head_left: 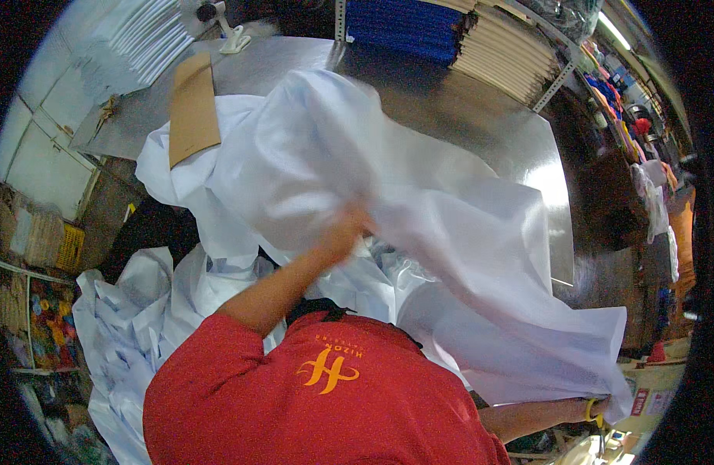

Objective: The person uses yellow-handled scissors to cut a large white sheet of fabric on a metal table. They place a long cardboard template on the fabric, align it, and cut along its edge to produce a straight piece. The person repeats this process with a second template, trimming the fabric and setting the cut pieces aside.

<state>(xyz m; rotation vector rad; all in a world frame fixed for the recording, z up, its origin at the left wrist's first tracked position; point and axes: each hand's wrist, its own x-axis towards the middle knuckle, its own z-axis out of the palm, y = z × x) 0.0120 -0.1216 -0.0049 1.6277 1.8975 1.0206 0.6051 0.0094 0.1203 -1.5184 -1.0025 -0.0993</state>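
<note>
A large white cloth (pixel 465 209) spreads over the metal table and sags across the front of my red shirt. In the middle, my left hand (pixel 354 223) grips the cloth; its fingers are smeared by motion, and folds gather at it. Far out to the right, my right hand (pixel 601 406) holds a lower corner of the same cloth, partly hidden by it, with a yellow band at the wrist. More crumpled white cloth (pixel 140 333) hangs in a heap on my left side.
A brown cardboard piece (pixel 192 112) rests on the cloth at the back left. The metal table (pixel 539 155) shines beyond it. Folded white cloth (pixel 151 39), blue stacks (pixel 403 29) and cream stacks (pixel 505 53) stand at the back. Shelves with coloured spools (pixel 53 318) line the left.
</note>
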